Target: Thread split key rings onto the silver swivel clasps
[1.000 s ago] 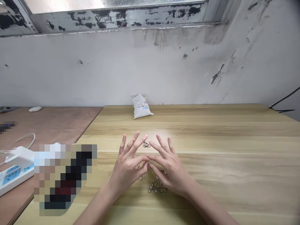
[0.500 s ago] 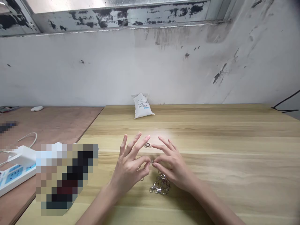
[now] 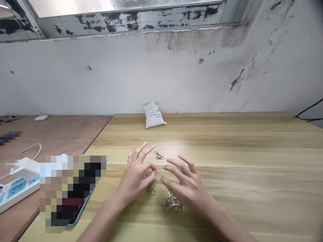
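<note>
My left hand [image 3: 140, 176] pinches a small metal piece [image 3: 157, 170] between thumb and forefinger, its other fingers raised. The piece is too small to make out exactly. My right hand [image 3: 185, 183] is just to the right, thumb and fingers apart; a tiny ring-like glint [image 3: 161, 176] shows at its thumb tip. Under the right palm lies a pile of silvery metal clasps and rings [image 3: 173, 203], partly hidden. A few loose metal rings [image 3: 152, 189] lie below the left fingers, partly covered. Beyond both hands sits a small cluster of metal clasps [image 3: 159, 155].
A white labelled plastic bag [image 3: 154, 116] stands near the wall. On the left are a blurred-out phone-like object with a teal edge [image 3: 83, 210], a power strip [image 3: 16, 191] with a white plug, and a brown tabletop [image 3: 73, 129]. Black cables [image 3: 309, 109] hang at the right.
My hands, earlier fingertip to fingertip around a small metal piece, have drawn apart. The right fingers have opened and moved off, while the left keeps its pinch.
</note>
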`<control>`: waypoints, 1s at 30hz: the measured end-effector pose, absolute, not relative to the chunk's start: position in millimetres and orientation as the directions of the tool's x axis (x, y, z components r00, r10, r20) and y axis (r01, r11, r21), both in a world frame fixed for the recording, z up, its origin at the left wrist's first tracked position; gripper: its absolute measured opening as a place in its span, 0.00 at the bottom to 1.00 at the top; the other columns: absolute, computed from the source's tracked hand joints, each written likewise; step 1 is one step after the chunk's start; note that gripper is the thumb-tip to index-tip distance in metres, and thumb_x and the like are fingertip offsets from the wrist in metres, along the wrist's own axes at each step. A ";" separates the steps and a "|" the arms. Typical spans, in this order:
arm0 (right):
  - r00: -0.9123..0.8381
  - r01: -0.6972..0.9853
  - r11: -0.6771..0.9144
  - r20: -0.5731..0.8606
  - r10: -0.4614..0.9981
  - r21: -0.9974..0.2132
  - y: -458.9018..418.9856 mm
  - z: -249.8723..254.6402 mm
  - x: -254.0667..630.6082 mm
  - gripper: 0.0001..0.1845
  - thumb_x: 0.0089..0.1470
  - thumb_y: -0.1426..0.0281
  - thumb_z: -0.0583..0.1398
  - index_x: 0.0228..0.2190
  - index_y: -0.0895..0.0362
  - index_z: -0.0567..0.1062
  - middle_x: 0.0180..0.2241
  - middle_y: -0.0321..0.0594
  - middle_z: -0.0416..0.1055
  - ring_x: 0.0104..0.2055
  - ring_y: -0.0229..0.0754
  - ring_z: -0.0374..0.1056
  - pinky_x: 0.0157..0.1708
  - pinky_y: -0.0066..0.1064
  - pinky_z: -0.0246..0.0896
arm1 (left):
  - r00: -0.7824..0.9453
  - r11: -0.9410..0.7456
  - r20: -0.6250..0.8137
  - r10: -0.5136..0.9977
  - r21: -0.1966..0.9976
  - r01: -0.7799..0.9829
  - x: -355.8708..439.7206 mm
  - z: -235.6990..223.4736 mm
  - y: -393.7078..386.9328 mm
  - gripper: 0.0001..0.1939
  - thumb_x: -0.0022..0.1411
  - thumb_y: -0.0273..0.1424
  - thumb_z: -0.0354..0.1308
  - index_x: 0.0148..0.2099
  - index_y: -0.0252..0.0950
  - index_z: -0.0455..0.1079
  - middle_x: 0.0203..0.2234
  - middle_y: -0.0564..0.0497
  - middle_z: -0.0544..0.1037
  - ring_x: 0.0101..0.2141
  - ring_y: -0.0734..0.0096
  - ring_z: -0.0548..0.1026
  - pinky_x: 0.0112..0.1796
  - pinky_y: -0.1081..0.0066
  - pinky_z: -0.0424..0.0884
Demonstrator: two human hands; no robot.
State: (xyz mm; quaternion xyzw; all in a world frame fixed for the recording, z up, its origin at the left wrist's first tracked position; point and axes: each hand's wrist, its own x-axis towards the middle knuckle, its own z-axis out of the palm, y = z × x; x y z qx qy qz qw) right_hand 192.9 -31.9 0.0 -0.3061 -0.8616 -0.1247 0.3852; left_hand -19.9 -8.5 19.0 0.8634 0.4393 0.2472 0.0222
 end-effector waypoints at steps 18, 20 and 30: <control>-0.486 0.620 0.696 0.518 0.704 -0.363 -11.4 -5.7 216.5 0.10 0.61 0.73 0.57 0.28 0.55 0.73 0.36 0.42 0.71 0.45 0.46 0.65 0.43 0.42 0.63 | 0.555 -0.629 0.451 0.699 0.018 0.777 -25.2 11.7 33.4 0.07 0.63 0.27 0.56 0.34 0.38 0.76 0.50 0.46 0.76 0.58 0.54 0.68 0.61 0.39 0.53; -0.483 0.616 0.692 0.514 0.709 -0.376 -10.9 -6.2 216.2 0.09 0.61 0.73 0.56 0.28 0.55 0.73 0.35 0.41 0.71 0.43 0.45 0.65 0.42 0.41 0.63 | 0.578 -0.637 0.473 0.665 -0.044 0.769 -20.6 8.1 38.6 0.07 0.63 0.26 0.57 0.33 0.38 0.75 0.49 0.46 0.77 0.57 0.54 0.69 0.61 0.40 0.53; -0.458 0.564 0.679 0.506 0.731 -0.470 -12.7 -7.2 207.4 0.11 0.61 0.74 0.56 0.27 0.56 0.72 0.31 0.41 0.70 0.39 0.44 0.63 0.40 0.40 0.62 | 0.658 -0.692 0.546 0.518 -0.184 0.698 -13.5 -5.4 45.7 0.08 0.63 0.24 0.57 0.32 0.39 0.74 0.46 0.50 0.79 0.55 0.59 0.71 0.62 0.47 0.55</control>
